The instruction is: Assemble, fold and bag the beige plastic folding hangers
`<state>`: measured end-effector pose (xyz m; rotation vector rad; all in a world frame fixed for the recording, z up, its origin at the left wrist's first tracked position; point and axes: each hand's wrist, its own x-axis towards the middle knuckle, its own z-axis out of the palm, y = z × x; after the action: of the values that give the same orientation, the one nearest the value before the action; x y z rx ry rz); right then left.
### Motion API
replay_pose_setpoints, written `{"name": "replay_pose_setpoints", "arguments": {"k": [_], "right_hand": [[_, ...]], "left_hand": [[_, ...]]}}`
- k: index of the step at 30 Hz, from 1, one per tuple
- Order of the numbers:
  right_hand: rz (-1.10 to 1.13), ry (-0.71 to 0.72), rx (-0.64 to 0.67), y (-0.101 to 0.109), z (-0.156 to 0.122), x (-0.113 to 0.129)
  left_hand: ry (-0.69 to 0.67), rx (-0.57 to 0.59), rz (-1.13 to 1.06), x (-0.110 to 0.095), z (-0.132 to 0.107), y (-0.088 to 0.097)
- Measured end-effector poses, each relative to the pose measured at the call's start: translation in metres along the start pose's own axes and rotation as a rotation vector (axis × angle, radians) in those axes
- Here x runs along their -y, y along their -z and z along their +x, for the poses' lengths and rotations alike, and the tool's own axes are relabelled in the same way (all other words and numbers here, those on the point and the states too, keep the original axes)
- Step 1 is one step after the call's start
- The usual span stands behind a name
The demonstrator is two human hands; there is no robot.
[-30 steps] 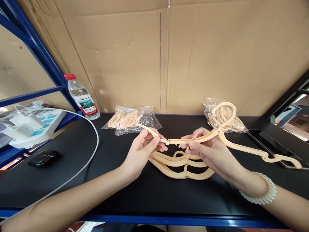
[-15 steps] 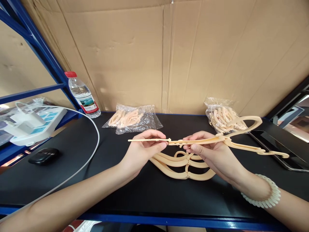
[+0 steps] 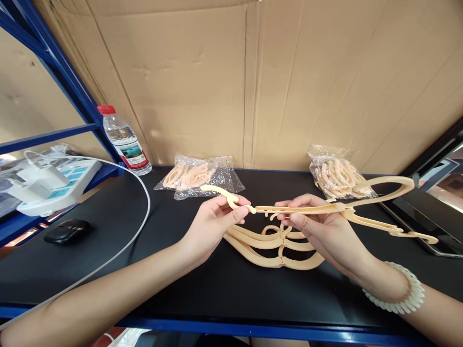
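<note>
My left hand [image 3: 217,226] pinches a small cream plastic hook [image 3: 215,190] between thumb and fingertips, its curved arm pointing up and left. The lower tip of the hook meets, or nearly meets, the end of a beige plastic folding hanger [image 3: 392,184]; contact is too fine to tell. Around one long bar of that hanger, my right hand [image 3: 321,229] is closed, and the other parts stick out to the right past the wrist. Small hooks hang under the bar by the fingers. Below both hands, more beige hangers [image 3: 260,259] lie on the black table, partly hidden by my right hand.
Two clear bags of beige pieces, a left bag [image 3: 193,176] and a right bag [image 3: 336,176], lie by the cardboard wall. A water bottle [image 3: 126,144], a mouse [image 3: 67,232], a white cable [image 3: 147,207] and a power strip [image 3: 77,180] are left; a dark tablet [image 3: 421,241] is right.
The hook in my left hand has turned, from seen edge-on as a flat line to showing its curved outline. The hanger in my right hand has shifted slightly right.
</note>
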<state>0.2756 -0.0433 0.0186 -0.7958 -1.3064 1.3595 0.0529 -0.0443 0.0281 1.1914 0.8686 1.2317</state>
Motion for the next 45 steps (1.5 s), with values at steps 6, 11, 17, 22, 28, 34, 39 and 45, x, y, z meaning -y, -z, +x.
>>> {"name": "replay_pose_setpoints", "arguments": {"k": [6, 11, 17, 22, 28, 34, 39, 45], "right_hand": [[0.040, -0.009, 0.042, -0.002, -0.001, 0.001], [0.093, -0.011, 0.058, -0.003, -0.002, 0.002], [0.079, -0.020, 0.089, -0.002, -0.003, -0.002], [0.022, 0.030, 0.098, -0.001, -0.004, -0.002], [-0.067, 0.079, 0.080, -0.004, -0.007, -0.001], [-0.055, 0.072, 0.125, -0.009, -0.012, -0.002], [-0.055, 0.126, 0.094, -0.008, -0.011, -0.002], [-0.033, 0.126, 0.099, -0.009, -0.012, 0.000]], "left_hand": [[0.107, 0.143, -0.150, 0.001, 0.002, -0.001], [0.118, 0.237, -0.198, 0.000, 0.002, 0.000], [0.118, 0.351, -0.210, 0.001, 0.000, 0.003], [0.105, 0.372, -0.205, 0.002, 0.000, 0.003], [0.112, 0.357, -0.164, 0.003, 0.001, 0.003], [0.150, 0.401, -0.184, 0.001, -0.001, 0.002], [0.156, 0.383, -0.206, -0.001, 0.000, 0.003], [0.142, 0.373, -0.216, 0.001, 0.000, 0.004]]}}
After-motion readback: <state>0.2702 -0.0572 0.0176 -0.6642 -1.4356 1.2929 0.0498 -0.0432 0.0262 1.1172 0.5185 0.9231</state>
